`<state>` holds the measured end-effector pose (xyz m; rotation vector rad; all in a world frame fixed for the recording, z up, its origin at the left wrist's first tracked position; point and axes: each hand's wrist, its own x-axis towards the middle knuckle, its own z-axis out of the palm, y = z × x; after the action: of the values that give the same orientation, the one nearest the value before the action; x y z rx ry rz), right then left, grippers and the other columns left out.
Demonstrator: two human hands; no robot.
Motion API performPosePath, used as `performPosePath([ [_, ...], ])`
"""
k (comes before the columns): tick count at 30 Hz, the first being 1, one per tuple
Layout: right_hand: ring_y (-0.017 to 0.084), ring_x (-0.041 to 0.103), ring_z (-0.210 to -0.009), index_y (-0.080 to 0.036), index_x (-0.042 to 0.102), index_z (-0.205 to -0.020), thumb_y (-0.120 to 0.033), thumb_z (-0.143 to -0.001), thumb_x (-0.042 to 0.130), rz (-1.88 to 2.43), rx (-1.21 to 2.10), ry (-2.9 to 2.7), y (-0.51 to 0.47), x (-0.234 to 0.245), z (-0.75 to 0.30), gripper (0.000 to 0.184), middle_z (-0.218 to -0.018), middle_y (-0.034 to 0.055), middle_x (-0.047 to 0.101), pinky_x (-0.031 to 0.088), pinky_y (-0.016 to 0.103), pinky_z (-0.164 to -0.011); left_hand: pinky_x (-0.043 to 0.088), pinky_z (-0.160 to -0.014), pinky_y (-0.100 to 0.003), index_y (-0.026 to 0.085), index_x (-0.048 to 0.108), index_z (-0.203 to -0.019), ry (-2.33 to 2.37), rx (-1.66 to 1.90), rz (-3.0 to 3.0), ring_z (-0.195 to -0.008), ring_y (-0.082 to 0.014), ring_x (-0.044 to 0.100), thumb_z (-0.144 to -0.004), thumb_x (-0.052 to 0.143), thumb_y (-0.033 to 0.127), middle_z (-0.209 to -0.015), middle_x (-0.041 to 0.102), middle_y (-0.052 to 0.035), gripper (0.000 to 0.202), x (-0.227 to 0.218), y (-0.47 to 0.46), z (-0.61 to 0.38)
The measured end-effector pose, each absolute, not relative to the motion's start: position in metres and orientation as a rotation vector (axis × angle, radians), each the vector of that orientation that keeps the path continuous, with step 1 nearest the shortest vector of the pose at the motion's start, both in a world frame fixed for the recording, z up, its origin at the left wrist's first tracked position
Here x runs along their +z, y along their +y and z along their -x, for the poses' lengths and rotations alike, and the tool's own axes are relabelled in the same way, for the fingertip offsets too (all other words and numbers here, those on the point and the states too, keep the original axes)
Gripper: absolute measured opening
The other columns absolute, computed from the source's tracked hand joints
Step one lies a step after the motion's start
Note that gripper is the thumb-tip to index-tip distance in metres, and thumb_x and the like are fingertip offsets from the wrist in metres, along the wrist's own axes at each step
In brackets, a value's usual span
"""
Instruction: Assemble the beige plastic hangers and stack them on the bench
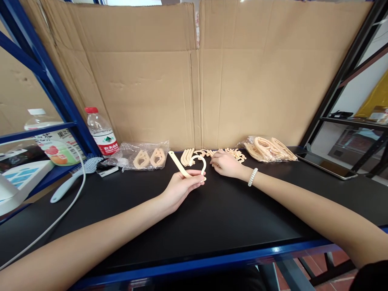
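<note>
My left hand (183,188) grips a pale hook-shaped piece (179,163) between thumb and fingers, above the black table. One straight arm of the piece points up and left, and a curved arm bends round on the right. My right hand (226,163), with a pale coiled band on its wrist, reaches down at the pile of small pale curved pieces (238,154). Its fingers are bent together, and whatever is under them is hidden. Behind the held piece lie several more long curved pieces (188,157) in a row.
Clear bags of similar parts lie at the left (141,158) and right (268,148). A red-capped water bottle (103,133), a hairbrush (72,180) and a white cable (68,206) are on the left. A phone or tablet (325,165) lies far right. Cardboard (145,81) walls the back.
</note>
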<state>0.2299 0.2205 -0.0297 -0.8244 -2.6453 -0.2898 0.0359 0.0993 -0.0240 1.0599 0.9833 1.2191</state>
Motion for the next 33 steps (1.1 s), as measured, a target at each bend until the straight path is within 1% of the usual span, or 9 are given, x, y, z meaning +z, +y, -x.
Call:
performPosePath([
  [4, 0.025, 0.052, -0.095, -0.015, 0.069, -0.089, -0.016, -0.091, 0.048, 0.818, -0.313, -2.616, 0.22, -0.027, -0.234, 0.021, -0.093, 0.0107, 0.065, 0.04, 0.036, -0.084, 0.05, -0.081, -0.027, 0.014, 0.076, -0.083, 0.983, 1.207, -1.067, -0.078, -0.0133, 0.063, -0.063, 0.084, 0.025, -0.082, 0.069, -0.0059, 0.024, -0.024, 0.1, -0.036],
  [8, 0.02, 0.056, -0.09, -0.015, 0.068, -0.093, -0.017, -0.093, 0.047, 0.841, -0.109, -2.427, 0.22, -0.017, -0.239, 0.022, -0.1, 0.0095, 0.06, 0.044, 0.032, -0.081, 0.05, -0.082, -0.026, 0.013, 0.075, -0.083, 0.968, 1.206, -1.05, -0.078, -0.0126, 0.063, -0.063, 0.084, 0.024, -0.082, 0.069, -0.0059, 0.024, -0.025, 0.101, -0.035],
  [12, 0.017, 0.056, -0.076, -0.016, 0.069, -0.093, -0.021, -0.092, 0.049, 0.875, 0.126, -2.174, 0.214, 0.002, -0.245, 0.021, -0.089, 0.0068, 0.056, 0.047, 0.031, -0.076, 0.05, -0.083, -0.026, 0.013, 0.075, -0.083, 0.962, 1.199, -1.044, -0.078, -0.0125, 0.063, -0.064, 0.084, 0.023, -0.082, 0.069, -0.006, 0.023, -0.024, 0.101, -0.034],
  [15, 0.016, 0.056, -0.071, -0.017, 0.069, -0.091, -0.022, -0.091, 0.049, 0.898, 0.196, -2.118, 0.212, 0.011, -0.245, 0.021, -0.086, 0.0061, 0.059, 0.048, 0.03, -0.07, 0.05, -0.085, -0.027, 0.013, 0.075, -0.082, 0.965, 1.199, -1.032, -0.079, -0.013, 0.064, -0.064, 0.084, 0.022, -0.083, 0.07, -0.0061, 0.023, -0.023, 0.1, -0.034],
  [18, 0.011, 0.055, -0.053, -0.018, 0.065, -0.089, -0.02, -0.091, 0.046, 0.911, 0.431, -2.205, 0.222, 0.016, -0.239, 0.018, -0.075, 0.0019, 0.062, 0.046, 0.026, -0.055, 0.05, -0.086, -0.028, 0.013, 0.075, -0.082, 0.964, 1.202, -1.024, -0.079, -0.0134, 0.064, -0.063, 0.084, 0.022, -0.082, 0.07, -0.0062, 0.023, -0.023, 0.1, -0.035],
  [21, 0.01, 0.055, -0.041, -0.018, 0.061, -0.081, -0.022, -0.088, 0.054, 0.913, 0.786, -2.263, 0.243, 0.028, -0.224, 0.011, -0.06, -0.0015, 0.062, 0.043, 0.022, -0.044, 0.05, -0.085, -0.028, 0.013, 0.075, -0.081, 0.959, 1.207, -1.022, -0.078, -0.0132, 0.064, -0.062, 0.085, 0.022, -0.083, 0.07, -0.0066, 0.023, -0.024, 0.101, -0.034],
  [24, 0.011, 0.058, -0.041, -0.017, 0.059, -0.071, -0.025, -0.083, 0.063, 0.899, 0.944, -2.273, 0.263, 0.051, -0.206, 0.015, -0.061, 0.0013, 0.065, 0.047, 0.023, -0.043, 0.051, -0.084, -0.026, 0.014, 0.075, -0.08, 0.96, 1.21, -1.02, -0.078, -0.0127, 0.064, -0.062, 0.085, 0.022, -0.087, 0.071, -0.0076, 0.022, -0.026, 0.101, -0.033],
  [28, 0.012, 0.061, -0.044, -0.015, 0.063, -0.071, -0.021, -0.08, 0.065, 0.926, 1.062, -2.386, 0.273, 0.087, -0.19, 0.011, -0.064, 0.0029, 0.066, 0.053, 0.026, -0.048, 0.051, -0.084, -0.025, 0.014, 0.075, -0.081, 0.949, 1.203, -1.022, -0.079, -0.0116, 0.064, -0.064, 0.084, 0.022, -0.091, 0.072, -0.0075, 0.021, -0.028, 0.103, -0.032],
  [33, 0.013, 0.062, -0.052, -0.012, 0.068, -0.063, -0.019, -0.076, 0.072, 0.873, 0.968, -2.323, 0.251, 0.102, -0.193, 0.015, -0.069, 0.0084, 0.068, 0.055, 0.029, -0.055, 0.052, -0.087, -0.027, 0.014, 0.075, -0.081, 0.923, 1.249, -0.986, -0.08, -0.0129, 0.065, -0.065, 0.083, 0.02, -0.097, 0.071, -0.0092, 0.019, -0.028, 0.102, -0.033],
])
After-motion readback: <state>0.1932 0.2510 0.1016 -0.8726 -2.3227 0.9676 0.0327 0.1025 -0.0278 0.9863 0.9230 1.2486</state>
